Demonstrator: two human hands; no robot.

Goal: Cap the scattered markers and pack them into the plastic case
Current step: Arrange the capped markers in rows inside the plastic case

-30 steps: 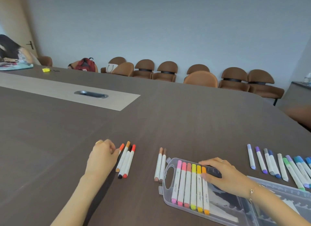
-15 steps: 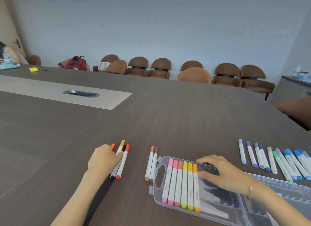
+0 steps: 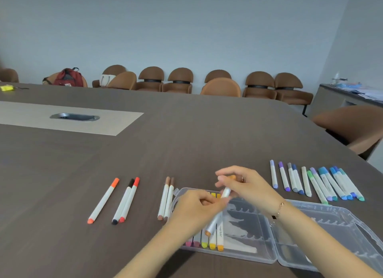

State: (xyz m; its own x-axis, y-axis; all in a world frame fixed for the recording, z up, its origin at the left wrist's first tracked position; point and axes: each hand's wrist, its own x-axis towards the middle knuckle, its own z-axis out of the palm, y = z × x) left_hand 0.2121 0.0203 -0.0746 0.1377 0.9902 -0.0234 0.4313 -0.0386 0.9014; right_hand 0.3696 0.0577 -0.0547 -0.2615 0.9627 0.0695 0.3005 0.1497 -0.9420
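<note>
1. Both hands meet above the open plastic case [image 3: 290, 242], which lies on the dark desk [image 3: 186, 132] near its front edge.
2. The left hand [image 3: 194, 207] has its fingers curled round the middle of an orange-tipped marker [image 3: 217, 215] that slants over the case.
3. The right hand [image 3: 246, 186] pinches the far end of that same marker; motion blur hides the tip, so whether a cap sits there is hard to say.
4. Five packed markers [image 3: 209, 243] lie side by side in the case's left half, showing pink, yellow and orange ends below the left hand.
5. Left of the case, two brown-capped markers [image 3: 165, 199] lie touching each other.
6. Farther left lie a black and red pair [image 3: 126, 201] and, apart from it, a single orange marker [image 3: 103, 201].
7. To the right of the case, a row of purple, grey, green and blue markers [image 3: 315, 182] rests on the desk.
8. Brown chairs [image 3: 178, 81] line the far wall.
</note>
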